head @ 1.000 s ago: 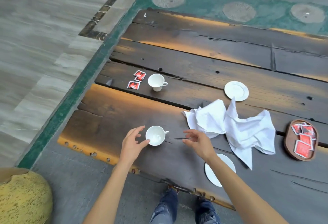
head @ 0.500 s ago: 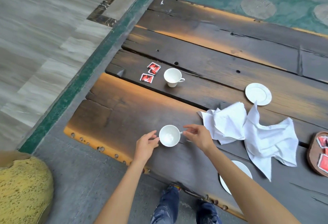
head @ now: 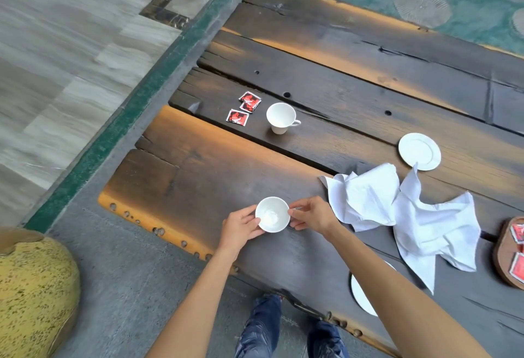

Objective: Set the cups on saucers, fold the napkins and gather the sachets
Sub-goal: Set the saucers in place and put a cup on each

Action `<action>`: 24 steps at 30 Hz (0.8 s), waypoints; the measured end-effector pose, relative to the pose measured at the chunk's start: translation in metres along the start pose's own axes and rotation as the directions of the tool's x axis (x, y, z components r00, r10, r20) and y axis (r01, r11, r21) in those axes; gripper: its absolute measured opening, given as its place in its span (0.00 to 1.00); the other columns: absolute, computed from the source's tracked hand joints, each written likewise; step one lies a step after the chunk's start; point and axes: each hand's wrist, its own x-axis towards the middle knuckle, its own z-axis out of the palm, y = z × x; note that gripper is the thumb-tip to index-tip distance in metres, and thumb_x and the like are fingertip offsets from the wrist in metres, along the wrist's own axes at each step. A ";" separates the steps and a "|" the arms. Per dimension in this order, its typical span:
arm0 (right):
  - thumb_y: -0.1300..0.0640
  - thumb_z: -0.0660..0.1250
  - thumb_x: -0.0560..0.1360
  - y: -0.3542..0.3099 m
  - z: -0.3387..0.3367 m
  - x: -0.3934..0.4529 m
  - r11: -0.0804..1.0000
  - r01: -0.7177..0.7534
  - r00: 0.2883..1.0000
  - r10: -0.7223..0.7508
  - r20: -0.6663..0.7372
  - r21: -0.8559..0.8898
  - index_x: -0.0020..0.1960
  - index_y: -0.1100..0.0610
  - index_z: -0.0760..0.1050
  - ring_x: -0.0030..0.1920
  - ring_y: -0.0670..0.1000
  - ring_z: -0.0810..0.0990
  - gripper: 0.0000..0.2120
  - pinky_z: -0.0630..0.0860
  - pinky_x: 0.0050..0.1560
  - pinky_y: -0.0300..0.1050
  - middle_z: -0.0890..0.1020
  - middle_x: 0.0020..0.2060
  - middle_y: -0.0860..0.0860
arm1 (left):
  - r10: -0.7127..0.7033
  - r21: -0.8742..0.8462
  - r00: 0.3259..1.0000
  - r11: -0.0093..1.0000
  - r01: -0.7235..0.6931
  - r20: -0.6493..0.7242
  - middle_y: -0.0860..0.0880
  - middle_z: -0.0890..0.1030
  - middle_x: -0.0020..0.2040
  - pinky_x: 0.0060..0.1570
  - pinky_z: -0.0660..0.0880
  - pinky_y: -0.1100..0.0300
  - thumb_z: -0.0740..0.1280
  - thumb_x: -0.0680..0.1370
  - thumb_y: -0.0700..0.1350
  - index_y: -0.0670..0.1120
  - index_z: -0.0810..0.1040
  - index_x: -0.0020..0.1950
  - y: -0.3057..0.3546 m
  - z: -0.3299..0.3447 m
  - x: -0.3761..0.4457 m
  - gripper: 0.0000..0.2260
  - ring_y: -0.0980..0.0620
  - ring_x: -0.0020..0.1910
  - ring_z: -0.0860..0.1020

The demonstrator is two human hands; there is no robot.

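A white cup stands near the table's front edge. My left hand grips its left side and my right hand pinches it at the handle side. A second white cup stands farther back, with three red sachets just left of it. One saucer lies at the back right. Another saucer lies near the front edge, mostly hidden under my right forearm. Two crumpled white napkins lie between the saucers.
The dark plank table has gaps between boards and a rough front edge. A wooden tray with red sachets sits at the right border. A yellow speckled object stands on the floor at the lower left. My legs show below the table edge.
Both hands have closed in on the near cup: one second ago they hovered open beside it, now they hold it from both sides. The camera has shifted left and down.
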 end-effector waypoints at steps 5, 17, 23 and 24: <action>0.63 0.70 0.75 0.003 0.001 0.001 0.999 -0.007 1.000 0.007 0.002 0.044 0.54 0.66 0.82 0.43 0.59 0.85 0.09 0.84 0.49 0.51 0.85 0.43 0.66 | -0.006 -0.009 1.000 1.000 0.006 0.011 0.43 0.84 0.56 0.52 0.81 0.52 0.66 0.77 0.30 0.42 0.79 0.63 0.000 -0.001 0.001 0.17 0.48 0.55 0.83; 0.64 0.70 0.76 0.011 -0.013 -0.018 0.990 -0.007 0.999 0.014 -0.049 0.140 0.54 0.66 0.82 0.40 0.55 0.84 0.09 0.84 0.43 0.43 0.85 0.42 0.64 | -0.006 0.041 0.998 0.999 0.003 0.065 0.44 0.84 0.55 0.53 0.81 0.53 0.65 0.77 0.29 0.45 0.81 0.62 0.012 0.017 -0.009 0.18 0.50 0.54 0.83; 0.64 0.70 0.75 0.023 -0.042 -0.042 0.980 0.014 0.996 0.003 -0.088 0.197 0.52 0.66 0.83 0.38 0.54 0.84 0.08 0.83 0.41 0.42 0.84 0.39 0.62 | -0.004 0.087 0.992 0.996 -0.007 0.125 0.41 0.84 0.54 0.56 0.80 0.49 0.65 0.77 0.30 0.43 0.79 0.64 0.027 0.047 -0.020 0.18 0.47 0.54 0.83; 0.63 0.70 0.75 0.027 -0.048 -0.047 0.978 0.020 0.995 0.002 -0.103 0.207 0.51 0.66 0.83 0.38 0.54 0.84 0.07 0.83 0.42 0.43 0.85 0.38 0.61 | -0.010 0.099 0.990 0.995 -0.004 0.140 0.40 0.84 0.54 0.56 0.80 0.49 0.65 0.77 0.30 0.43 0.79 0.64 0.029 0.054 -0.023 0.18 0.46 0.54 0.83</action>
